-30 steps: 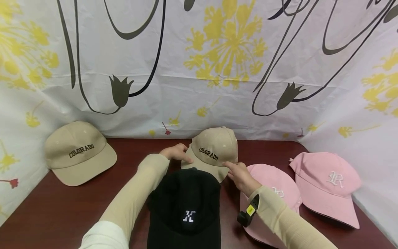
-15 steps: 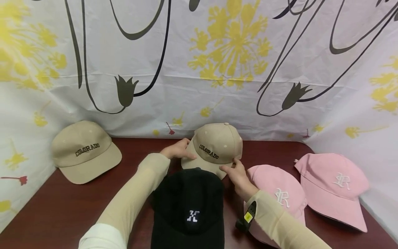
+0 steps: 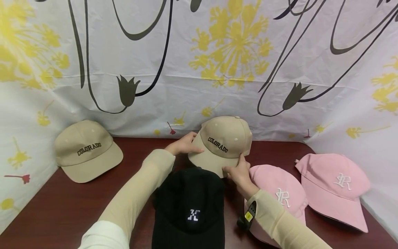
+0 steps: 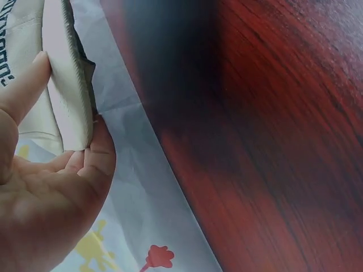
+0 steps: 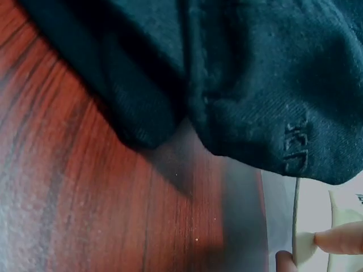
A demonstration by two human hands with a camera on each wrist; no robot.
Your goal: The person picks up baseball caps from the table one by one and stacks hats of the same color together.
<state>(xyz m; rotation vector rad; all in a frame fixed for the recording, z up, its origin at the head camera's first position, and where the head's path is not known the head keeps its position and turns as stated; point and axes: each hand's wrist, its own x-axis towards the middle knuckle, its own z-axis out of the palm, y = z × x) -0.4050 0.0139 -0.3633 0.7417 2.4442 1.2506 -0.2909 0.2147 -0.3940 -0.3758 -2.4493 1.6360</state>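
Observation:
A beige baseball cap (image 3: pixel 228 133) with dark COLORADO lettering is at the back middle of the table in the head view, its brim facing the front. My left hand (image 3: pixel 185 143) grips the brim's left side; in the left wrist view the thumb (image 4: pixel 31 85) lies on top and the fingers curl beneath the edge. At the right end of the brim, my right hand (image 3: pixel 242 175) pinches it between thumb and fingers. Just in front sits a black baseball cap (image 3: pixel 189 200) with a small white emblem, overlapping the beige brim's front in the head view.
Another beige COLORADO cap (image 3: pixel 85 147) sits at the back left. On the right are a pink cap (image 3: pixel 276 183), partly behind my right forearm, and a second pink cap (image 3: pixel 335 188) beside it. A patterned white cloth (image 3: pixel 174 86) hangs along the back of the dark red table (image 3: pixel 68 211).
The beige cap in my hands has shifted right and slightly up in the head view, both hands moving along with it. My right fingers have come round the brim's right end.

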